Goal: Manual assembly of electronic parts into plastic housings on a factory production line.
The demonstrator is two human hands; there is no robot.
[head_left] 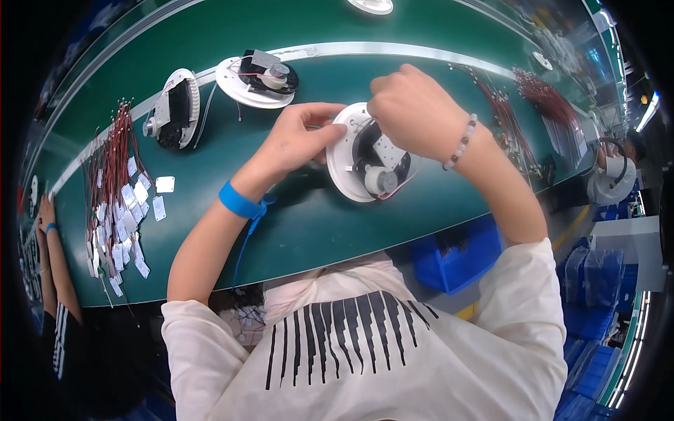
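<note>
A round white housing (340, 160) with a black inner part and a small grey motor (380, 181) is tilted up above the green table. My left hand (298, 137), with a blue strap on its wrist, pinches the housing's left rim between thumb and fingers. At the top edge of the same housing is my right hand (414, 112), its fingers curled closed and a beaded bracelet on the wrist. Whatever those fingers hold is hidden. A thin reddish wire trails beside the motor.
Two similar round units, one upright (195, 105) and one lying tilted (246, 93), stand at the back left. A bundle of red wires with white tags (126, 210) covers the left; more wire bundles (554, 105) lie right. A blue bin (456, 259) sits below the table edge. Another person's arm (60, 266) reaches in at far left.
</note>
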